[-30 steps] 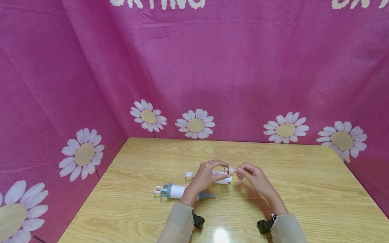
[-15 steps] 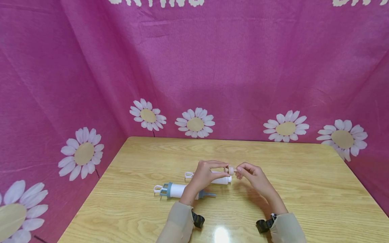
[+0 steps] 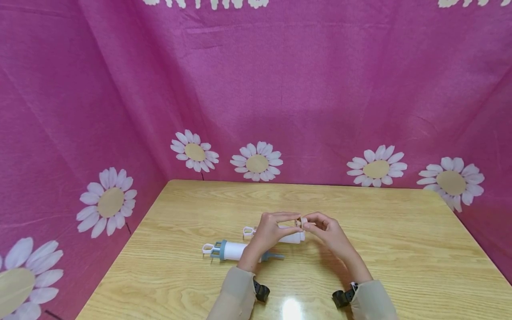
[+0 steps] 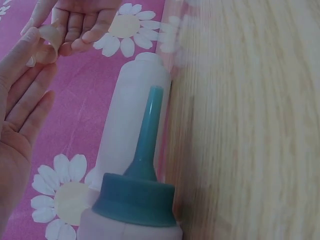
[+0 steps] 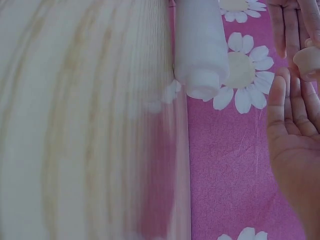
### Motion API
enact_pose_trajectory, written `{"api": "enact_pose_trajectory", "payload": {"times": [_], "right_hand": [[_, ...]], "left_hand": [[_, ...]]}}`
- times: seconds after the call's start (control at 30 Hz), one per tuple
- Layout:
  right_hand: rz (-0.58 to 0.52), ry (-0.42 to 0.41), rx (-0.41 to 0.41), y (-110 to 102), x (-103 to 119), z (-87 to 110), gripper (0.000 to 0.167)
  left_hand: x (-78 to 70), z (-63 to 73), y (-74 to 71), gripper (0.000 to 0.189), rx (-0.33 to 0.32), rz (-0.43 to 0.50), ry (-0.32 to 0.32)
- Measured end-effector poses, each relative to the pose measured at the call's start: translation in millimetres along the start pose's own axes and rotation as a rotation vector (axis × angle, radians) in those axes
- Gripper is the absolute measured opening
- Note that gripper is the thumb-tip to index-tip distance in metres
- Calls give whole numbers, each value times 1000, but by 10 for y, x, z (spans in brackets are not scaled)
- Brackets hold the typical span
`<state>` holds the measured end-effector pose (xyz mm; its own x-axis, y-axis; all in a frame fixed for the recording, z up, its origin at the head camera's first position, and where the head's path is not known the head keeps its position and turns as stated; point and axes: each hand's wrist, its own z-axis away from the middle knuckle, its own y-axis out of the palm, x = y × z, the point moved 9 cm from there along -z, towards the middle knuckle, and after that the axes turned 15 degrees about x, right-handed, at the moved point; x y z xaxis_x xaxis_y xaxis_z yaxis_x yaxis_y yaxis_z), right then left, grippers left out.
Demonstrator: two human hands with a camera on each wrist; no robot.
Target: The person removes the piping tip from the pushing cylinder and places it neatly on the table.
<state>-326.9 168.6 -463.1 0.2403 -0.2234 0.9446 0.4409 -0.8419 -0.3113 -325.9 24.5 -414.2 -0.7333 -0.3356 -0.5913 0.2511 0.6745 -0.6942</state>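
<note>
Both hands meet around a small beige part [image 3: 304, 223], right of centre in the lower half of the head view. Left hand [image 3: 271, 229] pinches it from the left, thumb below, fingers arched above. Right hand [image 3: 330, 231] has thumb and fingers closed on its right end. Part is off the worktop [image 3: 420, 249]; detail too small to read in the head view, but it looks ring- or cup-like at upper left of the left wrist view.

Two tubes lie on the worktop. Teal-ended tube [image 3: 234, 251]: lower centre, pale loop handle to the left, teal nozzle [image 3: 276, 256] to the right, left forearm across its middle. White tube [image 3: 294, 238]: just above it in frame, partly behind the left hand, loop handle out left, narrower end right, just below the part.

Magenta cloth [image 3: 304, 89] with daisies fills the top. Black wrist camera [image 3: 262, 292] at the left cuff, another [image 3: 342, 298] at the right.
</note>
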Motion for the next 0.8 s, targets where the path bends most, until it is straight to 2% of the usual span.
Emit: {"api": "enact_pose_trajectory", "payload": {"times": [0.4,0.57,0.8], "right_hand": [[13,-32,-30,-41,32,37,29],[5,-47,-30,-51,51,54,29],[8,-64,-38,-89,44,74,29]], "left_hand": [[107,1,-17,25,16,95,-50],[119,7,-14,19,33,97,-36],[173,60,-48,19,22,93,-55]]}}
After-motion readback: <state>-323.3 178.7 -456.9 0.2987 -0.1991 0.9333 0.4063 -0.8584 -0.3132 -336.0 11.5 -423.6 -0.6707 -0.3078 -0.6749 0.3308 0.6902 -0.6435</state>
